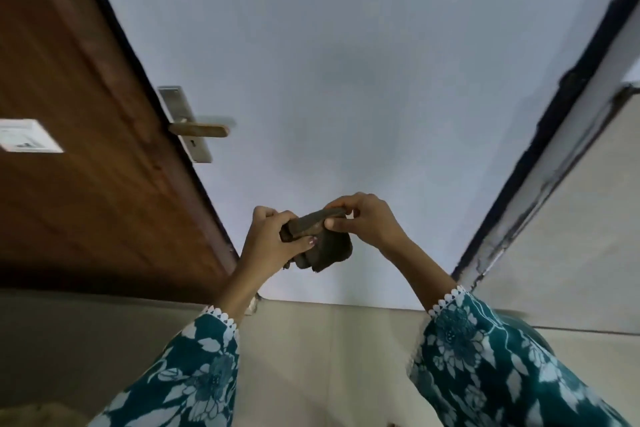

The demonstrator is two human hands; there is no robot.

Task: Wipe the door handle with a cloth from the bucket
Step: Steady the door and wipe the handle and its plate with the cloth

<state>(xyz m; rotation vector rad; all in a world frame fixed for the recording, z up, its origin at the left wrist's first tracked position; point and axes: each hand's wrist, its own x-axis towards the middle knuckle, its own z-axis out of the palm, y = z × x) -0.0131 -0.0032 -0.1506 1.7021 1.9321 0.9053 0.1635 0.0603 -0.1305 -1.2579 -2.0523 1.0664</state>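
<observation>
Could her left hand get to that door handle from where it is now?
Probably yes. Nothing stands between the left hand and the door handle; but it grips the cloth together with the right hand.

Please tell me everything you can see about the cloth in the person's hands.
The cloth is dark brown-grey and looks thick, maybe damp, folded into a bunched wad. Both hands hold it in the air before the pale wall, below and right of the door handle, not touching it. The left hand grips its left side; the right hand pinches a raised upper fold. Its lower edge hangs free.
</observation>
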